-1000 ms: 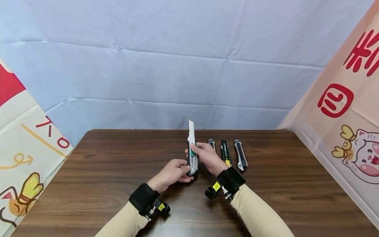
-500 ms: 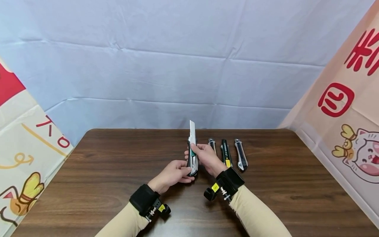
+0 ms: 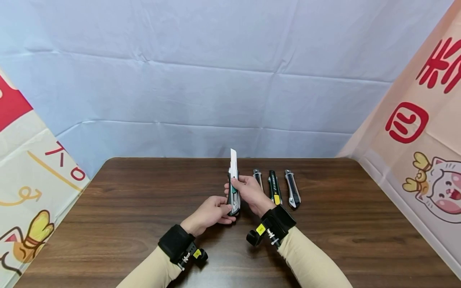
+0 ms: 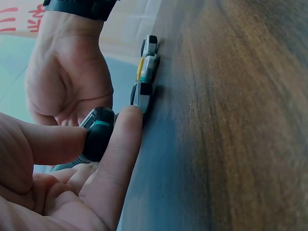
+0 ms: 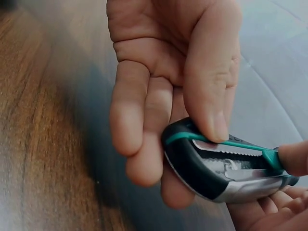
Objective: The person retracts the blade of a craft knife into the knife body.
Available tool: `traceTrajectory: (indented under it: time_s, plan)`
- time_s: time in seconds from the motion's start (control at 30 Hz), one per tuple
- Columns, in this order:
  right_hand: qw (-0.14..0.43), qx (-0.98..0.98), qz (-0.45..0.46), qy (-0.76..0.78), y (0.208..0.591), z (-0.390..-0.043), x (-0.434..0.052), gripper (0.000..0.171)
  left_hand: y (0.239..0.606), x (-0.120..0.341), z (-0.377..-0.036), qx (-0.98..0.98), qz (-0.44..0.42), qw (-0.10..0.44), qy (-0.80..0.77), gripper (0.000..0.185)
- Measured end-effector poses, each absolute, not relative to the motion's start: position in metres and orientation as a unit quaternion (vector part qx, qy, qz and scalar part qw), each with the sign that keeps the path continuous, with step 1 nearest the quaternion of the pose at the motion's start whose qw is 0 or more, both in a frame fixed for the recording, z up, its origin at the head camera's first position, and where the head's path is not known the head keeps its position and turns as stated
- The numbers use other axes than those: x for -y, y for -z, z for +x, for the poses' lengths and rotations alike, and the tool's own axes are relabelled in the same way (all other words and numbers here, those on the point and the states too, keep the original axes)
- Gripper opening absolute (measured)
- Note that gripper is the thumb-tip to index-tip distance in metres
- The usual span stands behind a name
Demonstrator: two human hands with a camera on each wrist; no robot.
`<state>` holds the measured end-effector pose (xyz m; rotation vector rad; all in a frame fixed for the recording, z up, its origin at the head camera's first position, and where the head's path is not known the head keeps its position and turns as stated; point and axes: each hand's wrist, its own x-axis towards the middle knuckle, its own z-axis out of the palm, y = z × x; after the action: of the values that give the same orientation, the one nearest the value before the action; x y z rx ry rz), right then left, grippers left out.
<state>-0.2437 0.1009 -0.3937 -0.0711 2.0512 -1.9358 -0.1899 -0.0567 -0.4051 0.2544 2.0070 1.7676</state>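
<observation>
Green-and-silver utility knife (image 3: 233,191): I see it held upright above the dark wooden worktop (image 3: 144,208), white blade out and pointing away from me.
Left hand (image 3: 210,210): my fingers pinch the knife's lower end.
Right hand (image 3: 252,192): curled around the handle, thumb on the green slider.
Three other utility knives (image 3: 275,187): lying side by side just right of my hands.

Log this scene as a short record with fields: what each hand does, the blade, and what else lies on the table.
Left hand: pinches the rear end of the knife
Right hand: grip round the knife's middle, thumb on its green slider
Blade: extended, pointing away from the person
Spare knives: three, side by side, right of the hands
Table: dark wood
</observation>
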Motion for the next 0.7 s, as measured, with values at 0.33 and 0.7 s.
traceTrajectory:
  time_s: [0.33, 0.7]
  plan:
    - [0.162, -0.722, -0.025, 0.672, 0.392, -0.2434, -0.1006, 0.037, 0.4061, 0.0556, -0.1895, -0.728, 0.091, 0.224, -0.642, 0.028]
    - [0.163, -0.722, -0.027, 0.672, 0.3917, -0.2438, -0.1007, 0.036, 0.4064, 0.0549, -0.1898, -0.73, 0.086, 0.223, -0.641, 0.028]
